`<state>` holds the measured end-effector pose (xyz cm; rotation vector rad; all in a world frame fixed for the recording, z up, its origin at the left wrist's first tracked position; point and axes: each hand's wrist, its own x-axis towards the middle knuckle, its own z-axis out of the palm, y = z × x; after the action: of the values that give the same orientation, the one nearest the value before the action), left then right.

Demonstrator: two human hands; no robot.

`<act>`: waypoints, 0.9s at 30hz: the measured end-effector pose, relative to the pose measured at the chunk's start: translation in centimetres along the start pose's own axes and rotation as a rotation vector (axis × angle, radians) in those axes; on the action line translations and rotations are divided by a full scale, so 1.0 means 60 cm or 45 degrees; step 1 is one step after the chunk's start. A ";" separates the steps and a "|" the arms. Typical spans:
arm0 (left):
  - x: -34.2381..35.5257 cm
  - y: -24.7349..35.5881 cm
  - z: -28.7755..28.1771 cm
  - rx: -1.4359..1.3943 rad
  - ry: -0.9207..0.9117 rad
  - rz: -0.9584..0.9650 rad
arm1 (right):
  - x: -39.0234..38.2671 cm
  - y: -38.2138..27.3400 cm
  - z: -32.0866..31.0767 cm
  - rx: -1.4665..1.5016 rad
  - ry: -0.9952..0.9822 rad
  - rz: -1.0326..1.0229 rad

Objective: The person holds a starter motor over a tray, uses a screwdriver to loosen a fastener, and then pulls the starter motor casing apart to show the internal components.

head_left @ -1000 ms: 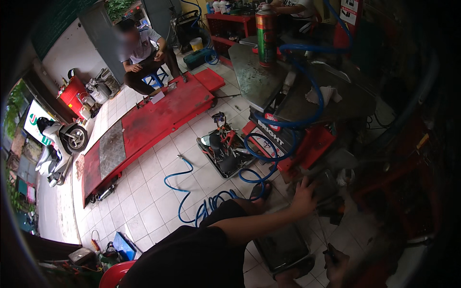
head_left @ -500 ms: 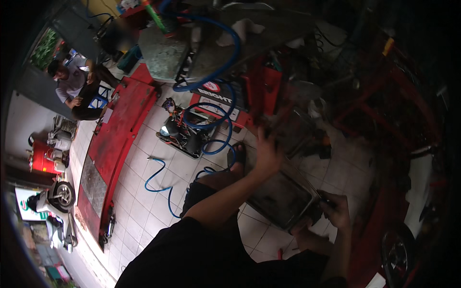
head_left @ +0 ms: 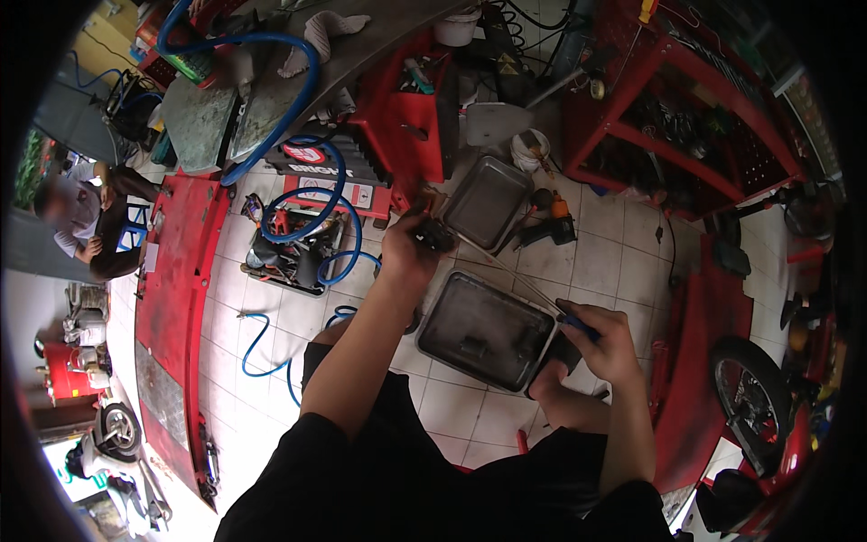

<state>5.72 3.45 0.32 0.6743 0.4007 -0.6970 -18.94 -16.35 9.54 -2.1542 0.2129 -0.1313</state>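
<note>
My left hand (head_left: pixel 408 253) is closed round a small dark part (head_left: pixel 432 237) above the floor. My right hand (head_left: pixel 607 343) grips the blue-and-black handle (head_left: pixel 578 323) of a long screwdriver, whose thin shaft (head_left: pixel 515 273) runs diagonally up to the part in my left hand. Below the shaft a large metal tray (head_left: pixel 479 312) lies on the tiles, with a dark object inside. Just beyond my left hand is a smaller tray (head_left: pixel 488 199), beside an orange-and-black power tool (head_left: pixel 555 230). Whether the screwdriver's tip touches the part is unclear.
A red platform (head_left: pixel 172 334) runs along the left, with a seated person (head_left: pixel 95 217) behind it. A workbench (head_left: pixel 199 122) with a blue hose (head_left: pixel 307 90), a tray of tools (head_left: pixel 284 280), a red tool rack (head_left: pixel 614 135) and a spoked wheel (head_left: pixel 750 397) surround me.
The view has swung down and rightward, bringing the trays and rack into clearer sight. Both hands, with the screwdriver, appear higher in the picture, and my left hand is further left.
</note>
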 end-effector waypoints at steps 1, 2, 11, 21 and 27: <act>0.004 0.002 -0.007 0.002 -0.062 0.013 | 0.002 0.001 0.002 -0.018 -0.028 -0.001; 0.005 0.007 -0.005 0.004 -0.129 0.026 | 0.007 0.001 0.005 -0.038 -0.051 -0.004; 0.008 -0.019 0.027 0.041 0.175 0.150 | 0.005 0.010 0.007 -0.185 0.020 -0.164; -0.004 0.021 -0.010 0.015 0.151 0.292 | 0.028 -0.023 0.044 -0.159 -0.137 0.005; 0.035 -0.034 0.020 -0.035 -0.027 0.417 | 0.013 -0.030 0.004 -0.216 -0.019 0.036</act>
<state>5.90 0.51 -0.81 0.6861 0.2711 -0.3866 -17.97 -15.32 10.92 -2.3187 0.2533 -0.0838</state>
